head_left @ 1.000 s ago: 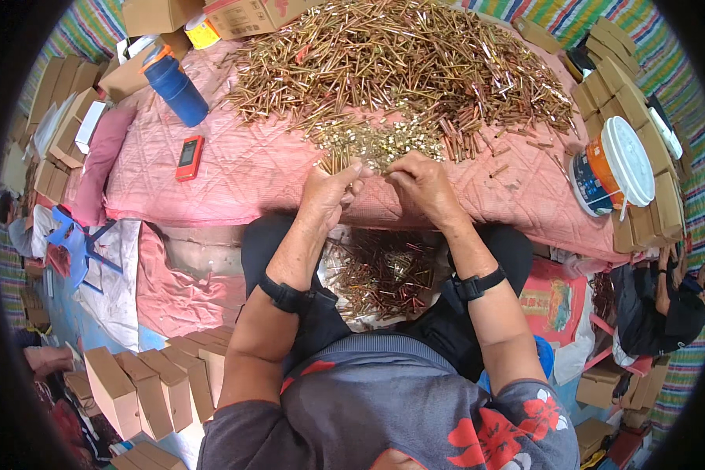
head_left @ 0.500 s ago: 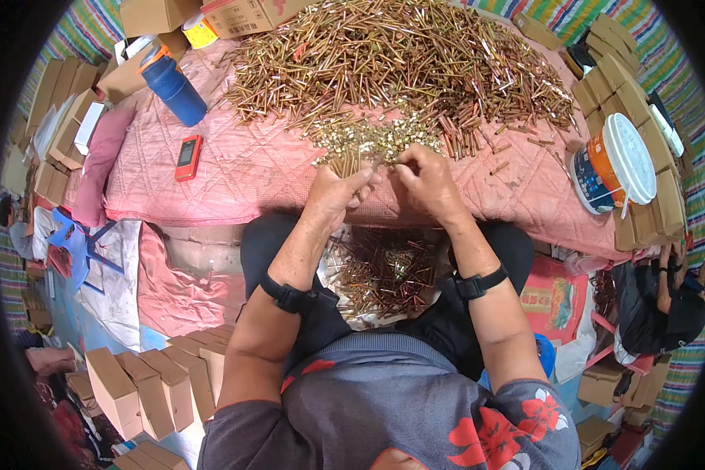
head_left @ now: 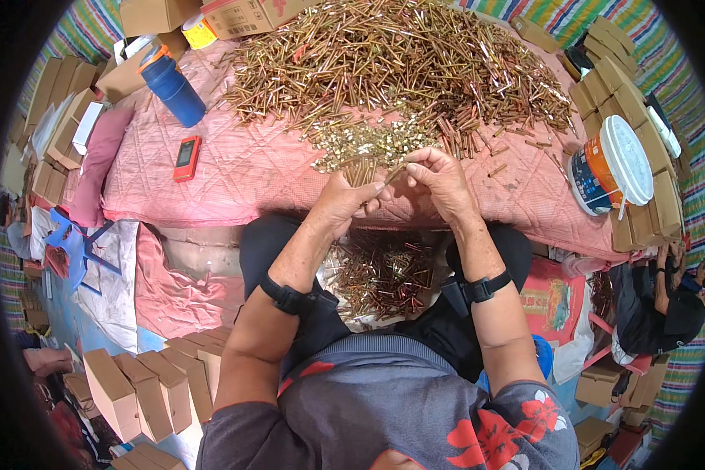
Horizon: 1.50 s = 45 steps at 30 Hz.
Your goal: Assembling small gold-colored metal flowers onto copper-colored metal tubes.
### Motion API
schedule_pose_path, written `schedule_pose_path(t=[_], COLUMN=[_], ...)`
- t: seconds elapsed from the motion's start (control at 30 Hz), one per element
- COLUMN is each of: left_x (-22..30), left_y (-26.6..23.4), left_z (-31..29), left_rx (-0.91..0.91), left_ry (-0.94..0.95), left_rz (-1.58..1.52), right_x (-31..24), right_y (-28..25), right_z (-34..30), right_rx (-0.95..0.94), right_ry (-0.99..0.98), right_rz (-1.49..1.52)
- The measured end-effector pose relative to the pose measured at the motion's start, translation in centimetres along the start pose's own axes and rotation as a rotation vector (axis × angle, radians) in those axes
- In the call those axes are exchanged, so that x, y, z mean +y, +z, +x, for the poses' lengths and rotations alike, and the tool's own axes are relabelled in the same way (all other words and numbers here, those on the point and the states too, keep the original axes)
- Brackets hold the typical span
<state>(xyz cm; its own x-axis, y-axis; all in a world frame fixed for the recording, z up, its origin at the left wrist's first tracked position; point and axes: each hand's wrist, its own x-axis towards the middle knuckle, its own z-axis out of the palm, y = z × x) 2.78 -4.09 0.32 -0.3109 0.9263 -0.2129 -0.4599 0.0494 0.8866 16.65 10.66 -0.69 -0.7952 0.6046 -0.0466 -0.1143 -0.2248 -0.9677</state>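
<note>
My left hand [head_left: 338, 202] is closed around a small bundle of thin brass-coloured metal tubes [head_left: 358, 170], which fan out from its thumb side. Between the fingertips of my right hand [head_left: 446, 184], just to the right, is a single brass-coloured tube [head_left: 396, 173], its lower end close to my left thumb. Directly beyond both hands lies a scatter of small shiny pale-gold pieces [head_left: 376, 139], too small to make out singly. A large heap of similar tubes [head_left: 399, 59] covers the far part of the pink quilted surface [head_left: 247, 168].
At the left are a blue bottle [head_left: 174, 92] and a red handheld device [head_left: 186, 159]. A white-lidded bucket [head_left: 611, 168] stands right. More tubes [head_left: 384, 274] lie below, between my knees. Cardboard boxes [head_left: 137, 395] line the lower left; another person [head_left: 662, 305] is at far right.
My right hand has drawn back from the small shiny pieces and turned, and a tube now shows in its fingertips. My left hand has shifted slightly, still with the bundle.
</note>
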Motion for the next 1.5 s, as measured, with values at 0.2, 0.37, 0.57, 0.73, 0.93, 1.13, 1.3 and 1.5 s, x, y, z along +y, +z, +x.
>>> schedule_pose_path(t=[0.2,0.37,0.57,0.73,0.93,1.13,1.3,1.5], left_x=[-0.1,-0.1,-0.4,-0.1,-0.8,-0.8,-0.9,-1.1], left_y=[-0.4,-0.8,-1.0,-0.6,-0.9,-0.8,-0.9,-0.8], left_z=[0.0,0.1,0.3,-0.1,0.1,0.2,0.0,0.5], left_rx=[-0.044,-0.095,-0.078,-0.075,-0.082,-0.095,-0.052,-0.058], left_ry=[-0.003,-0.051,-0.065,-0.035,0.044,0.109,0.065,0.012], left_rz=[-0.008,-0.095,-0.091,-0.063,0.071,0.103,0.145,0.177], right_x=[-0.4,-1.0,-0.7,-1.0,-0.9,-0.9,-0.8,0.9], right_y=[-0.3,0.8,0.5,0.6,-0.3,-0.5,0.7,-0.8], right_z=[-0.3,-0.6,-0.5,-0.7,-0.3,-0.5,-0.5,0.2], right_rx=[-0.029,0.001,-0.012,-0.013,-0.131,-0.123,-0.069,-0.011], right_ry=[-0.014,-0.01,-0.011,0.015,-0.079,-0.04,-0.04,-0.195], right_rz=[-0.063,-0.021,0.02,0.013,-0.088,-0.117,-0.165,-0.44])
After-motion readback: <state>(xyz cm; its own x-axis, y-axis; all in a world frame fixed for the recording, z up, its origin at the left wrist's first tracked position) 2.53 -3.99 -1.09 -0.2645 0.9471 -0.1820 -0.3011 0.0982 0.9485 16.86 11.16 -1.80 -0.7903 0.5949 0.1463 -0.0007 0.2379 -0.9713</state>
